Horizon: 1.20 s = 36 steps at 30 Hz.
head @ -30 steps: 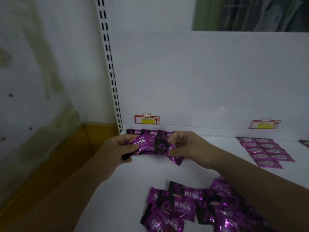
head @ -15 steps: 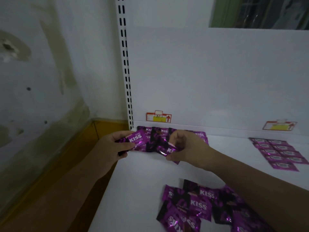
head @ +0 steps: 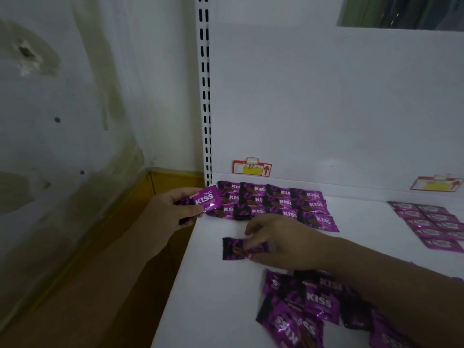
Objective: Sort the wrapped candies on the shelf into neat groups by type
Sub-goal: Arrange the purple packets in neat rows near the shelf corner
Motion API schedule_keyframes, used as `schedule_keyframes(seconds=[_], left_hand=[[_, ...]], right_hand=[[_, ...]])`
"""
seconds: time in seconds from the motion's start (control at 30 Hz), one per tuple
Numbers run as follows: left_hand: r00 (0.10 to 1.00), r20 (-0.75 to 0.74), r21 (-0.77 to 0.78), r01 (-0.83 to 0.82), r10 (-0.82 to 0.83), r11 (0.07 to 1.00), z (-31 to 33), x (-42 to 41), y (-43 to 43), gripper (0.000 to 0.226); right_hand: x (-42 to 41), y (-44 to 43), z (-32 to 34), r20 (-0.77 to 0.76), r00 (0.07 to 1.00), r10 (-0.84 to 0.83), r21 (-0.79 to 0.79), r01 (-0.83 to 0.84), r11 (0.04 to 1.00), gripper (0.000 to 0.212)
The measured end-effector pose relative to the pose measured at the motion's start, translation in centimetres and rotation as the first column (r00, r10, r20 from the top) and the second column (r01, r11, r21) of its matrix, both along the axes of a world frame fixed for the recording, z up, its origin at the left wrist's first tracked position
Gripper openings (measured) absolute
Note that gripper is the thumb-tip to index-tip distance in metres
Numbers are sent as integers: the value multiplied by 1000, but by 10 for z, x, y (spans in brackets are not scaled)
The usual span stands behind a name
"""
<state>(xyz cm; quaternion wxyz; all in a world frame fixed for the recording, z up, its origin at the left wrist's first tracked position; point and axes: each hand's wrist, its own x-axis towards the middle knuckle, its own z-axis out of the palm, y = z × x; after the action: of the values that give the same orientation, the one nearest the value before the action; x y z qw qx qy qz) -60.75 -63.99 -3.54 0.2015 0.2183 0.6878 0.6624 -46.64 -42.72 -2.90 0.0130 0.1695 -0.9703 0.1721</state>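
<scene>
The left hand (head: 175, 209) curls round one purple candy (head: 207, 199), name side up, likely ready for the next spot. The right hand (head: 278, 242) pinches a dark candy (head: 237, 248) lying alone on the shelf (head: 213, 285). Neat rows (head: 273, 204) sit at 12 o'clock from it, so it probably goes there. The messy pile (head: 308, 305) waits at 5 o'clock.

Shelf (head: 206, 305) lay bare at front left, candy rows (head: 273, 202) lined the back wall (head: 326, 116), loose pile (head: 311, 305) crowded front right, open strip ran between rows and flat group (head: 434, 224)
</scene>
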Motion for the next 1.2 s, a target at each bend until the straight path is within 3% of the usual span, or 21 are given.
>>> schedule_keyframes(seconds=[0.13,0.3,0.5,0.8,0.9,1.07,1.2], left_hand=[[1000,-10,-23,9,-9,1000,1,-9,-5,46],[995,82,42,-51,47,998,5,-19,-13,51],[996,69,34,-62,60,997,10,-17,-20,41],[976,184,2,-119,117,993,10,-12,-18,28],[973,192,-23,-126,128,992,13,-8,-17,24],[984,159,-68,-73,83,995,18,4,-9,23],[989,143,-78,-20,31,997,24,17,10,23]], right_hand=[[-4,-2,2,31,999,-22,-57,24,998,23],[-23,-17,-2,-112,986,-123,-21,121,992,21],[-46,-27,-13,-167,972,-165,9,169,986,21],[-47,-28,-13,-180,975,-128,24,135,991,21],[-43,-27,-10,-278,945,-172,-22,172,985,19],[-37,-31,10,-541,788,-293,-200,218,955,18],[-32,-32,20,-564,818,-116,19,153,988,35]])
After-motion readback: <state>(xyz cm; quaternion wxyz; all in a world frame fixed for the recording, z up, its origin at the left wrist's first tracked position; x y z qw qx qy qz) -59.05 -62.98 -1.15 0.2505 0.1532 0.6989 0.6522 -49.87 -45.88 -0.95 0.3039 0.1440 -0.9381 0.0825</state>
